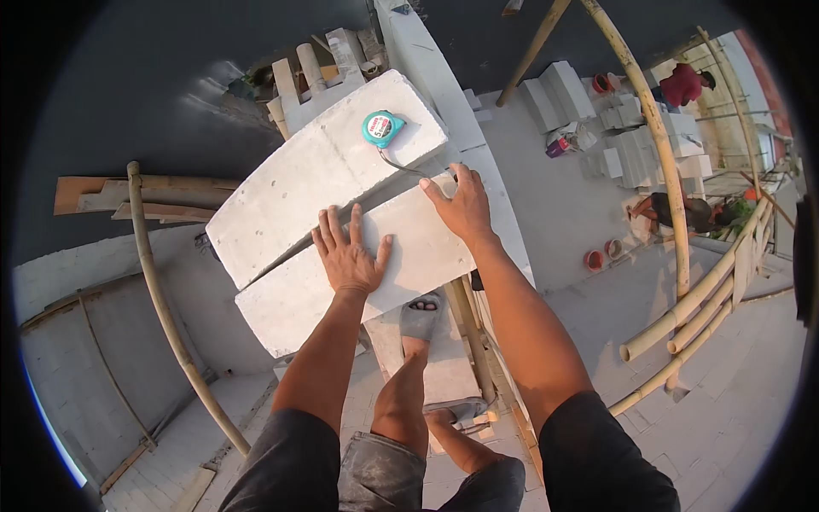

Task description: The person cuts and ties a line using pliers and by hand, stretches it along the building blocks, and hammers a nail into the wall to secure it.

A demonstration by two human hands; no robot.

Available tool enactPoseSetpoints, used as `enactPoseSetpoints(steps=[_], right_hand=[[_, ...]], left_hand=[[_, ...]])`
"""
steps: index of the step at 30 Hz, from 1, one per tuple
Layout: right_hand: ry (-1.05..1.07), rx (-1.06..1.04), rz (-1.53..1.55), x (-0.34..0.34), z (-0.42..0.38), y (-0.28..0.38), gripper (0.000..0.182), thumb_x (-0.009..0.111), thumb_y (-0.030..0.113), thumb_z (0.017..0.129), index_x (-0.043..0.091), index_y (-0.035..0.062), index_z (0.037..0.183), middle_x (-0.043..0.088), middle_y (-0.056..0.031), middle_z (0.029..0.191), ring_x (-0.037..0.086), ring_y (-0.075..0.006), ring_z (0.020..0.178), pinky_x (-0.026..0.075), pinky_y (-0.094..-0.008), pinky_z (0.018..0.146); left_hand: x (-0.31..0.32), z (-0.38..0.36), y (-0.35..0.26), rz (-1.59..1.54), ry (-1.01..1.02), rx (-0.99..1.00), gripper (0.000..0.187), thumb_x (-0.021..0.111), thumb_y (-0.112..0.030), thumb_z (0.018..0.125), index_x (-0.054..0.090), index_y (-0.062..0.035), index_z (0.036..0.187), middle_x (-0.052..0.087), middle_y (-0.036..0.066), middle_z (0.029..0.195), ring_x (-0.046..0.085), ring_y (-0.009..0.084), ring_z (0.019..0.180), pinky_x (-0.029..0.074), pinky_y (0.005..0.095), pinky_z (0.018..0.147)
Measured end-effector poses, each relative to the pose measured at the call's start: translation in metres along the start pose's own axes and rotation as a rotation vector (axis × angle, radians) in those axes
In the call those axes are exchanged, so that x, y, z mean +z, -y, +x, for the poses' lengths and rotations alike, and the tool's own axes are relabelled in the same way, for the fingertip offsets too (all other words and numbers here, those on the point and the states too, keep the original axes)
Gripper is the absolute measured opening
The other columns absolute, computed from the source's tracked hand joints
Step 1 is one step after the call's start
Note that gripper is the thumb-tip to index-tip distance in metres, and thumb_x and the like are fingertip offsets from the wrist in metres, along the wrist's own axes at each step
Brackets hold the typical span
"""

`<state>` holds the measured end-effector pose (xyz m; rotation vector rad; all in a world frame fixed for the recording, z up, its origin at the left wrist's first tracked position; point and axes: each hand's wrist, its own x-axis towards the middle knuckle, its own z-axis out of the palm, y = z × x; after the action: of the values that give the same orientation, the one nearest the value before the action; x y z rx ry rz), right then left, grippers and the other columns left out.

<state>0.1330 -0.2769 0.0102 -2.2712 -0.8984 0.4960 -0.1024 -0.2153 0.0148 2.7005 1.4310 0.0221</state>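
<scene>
Two long white blocks lie side by side on top of a wall, a narrow gap between them. On the nearer block [299,299], my left hand [352,256] rests flat with its fingers spread. My right hand [461,203] is at the right end of the same block, thumb on top and fingers bent over the far edge, gripping it. The farther block [299,183] carries a teal tape measure [383,128]. A dark strap runs from the tape measure toward my right fingers; whether they touch it is unclear.
Bamboo poles [653,128] stand at the right and another pole [162,299] at the left. Below my feet is a narrow plank [448,375]. Stacked blocks [567,94], buckets [594,260] and two people are lower down at right. Boards [153,196] lie at left.
</scene>
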Motion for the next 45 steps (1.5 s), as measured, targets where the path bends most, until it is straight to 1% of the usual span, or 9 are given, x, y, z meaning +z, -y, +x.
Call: enactPoseSetpoints(steps=[3,10,15,22,25,30,36,38,45], right_hand=[[0.068,0.087,-0.121,0.014,0.008,0.017,0.082,0.079,0.061,0.086,0.058,0.0022,0.139,0.061,-0.0202,0.129,0.058,-0.04,0.124,0.053,-0.0513,0.102],[0.074,0.134,-0.223,0.016,0.01,0.025,0.084,0.081,0.065,0.083,0.058,0.0055,0.138,0.061,-0.0172,0.13,0.059,-0.0364,0.123,0.055,-0.0506,0.1],[0.027,0.078,-0.246,0.021,0.008,0.019,0.086,0.081,0.066,0.083,0.056,0.0054,0.14,0.062,-0.0172,0.125,0.059,-0.0371,0.119,0.055,-0.0503,0.096],[0.032,0.125,-0.242,0.02,0.012,0.025,0.097,0.083,0.066,0.08,0.049,0.0065,0.148,0.061,-0.0181,0.131,0.059,-0.0381,0.122,0.053,-0.0522,0.099],[0.067,0.197,-0.238,0.02,0.013,0.028,0.101,0.085,0.065,0.078,0.046,0.0069,0.151,0.058,-0.0189,0.136,0.058,-0.0382,0.127,0.053,-0.0525,0.1],[0.132,0.24,-0.202,0.02,0.018,0.026,0.105,0.089,0.063,0.075,0.045,0.006,0.151,0.056,-0.0191,0.139,0.056,-0.0386,0.131,0.053,-0.0526,0.103],[0.11,0.231,-0.17,0.022,0.019,0.013,0.105,0.092,0.059,0.072,0.048,0.0046,0.15,0.058,-0.0196,0.137,0.056,-0.039,0.132,0.052,-0.0509,0.105],[0.11,0.203,-0.133,0.021,0.02,0.013,0.097,0.094,0.05,0.074,0.051,-0.0038,0.144,0.06,-0.0232,0.134,0.057,-0.0387,0.13,0.048,-0.0476,0.11],[0.17,0.239,-0.094,0.019,0.025,0.011,0.088,0.094,0.052,0.072,0.059,0.001,0.134,0.06,-0.0197,0.13,0.061,-0.0385,0.121,0.052,-0.048,0.102]], left_hand=[[-0.001,0.003,0.002,-0.009,0.091,-0.033,0.088,0.045,-0.072,0.098,0.038,-0.0158,0.166,0.02,0.026,0.172,0.006,0.0429,0.163,0.001,0.0595,0.131],[-0.001,0.005,0.005,-0.086,0.053,-0.014,0.087,0.055,-0.067,0.096,0.038,-0.0142,0.164,0.024,0.027,0.168,0.011,0.0464,0.161,0.007,0.0647,0.129],[0.005,0.012,0.027,-0.227,-0.073,-0.005,0.084,0.054,-0.065,0.098,0.038,-0.0146,0.163,0.035,0.026,0.158,0.028,0.0424,0.154,0.012,0.0648,0.128],[-0.003,0.161,0.125,-0.072,-0.362,-0.209,0.085,0.056,-0.066,0.098,0.035,-0.018,0.165,0.043,0.023,0.152,0.036,0.0391,0.148,0.013,0.0625,0.127],[0.012,0.202,0.134,-0.13,-0.31,-0.256,0.086,0.053,-0.069,0.099,0.035,-0.0181,0.165,0.046,0.021,0.151,0.039,0.0369,0.147,0.015,0.0604,0.127],[0.005,0.209,0.126,-0.002,-0.078,-0.328,0.078,0.044,-0.071,0.101,0.066,-0.0068,0.139,0.066,0.017,0.127,0.054,0.0347,0.131,0.023,0.0578,0.125],[-0.006,0.211,0.121,-0.048,-0.035,-0.336,0.072,0.047,-0.069,0.101,0.071,-0.0056,0.127,0.065,0.015,0.124,0.055,0.0348,0.127,0.024,0.0576,0.125],[-0.008,0.211,0.119,-0.065,-0.027,-0.338,0.072,0.047,-0.068,0.101,0.071,-0.0056,0.126,0.065,0.015,0.124,0.055,0.035,0.127,0.024,0.0578,0.125],[-0.011,0.213,0.119,-0.061,0.002,-0.357,0.069,0.05,-0.066,0.101,0.07,-0.0049,0.126,0.064,0.014,0.123,0.054,0.035,0.128,0.022,0.0585,0.125]])
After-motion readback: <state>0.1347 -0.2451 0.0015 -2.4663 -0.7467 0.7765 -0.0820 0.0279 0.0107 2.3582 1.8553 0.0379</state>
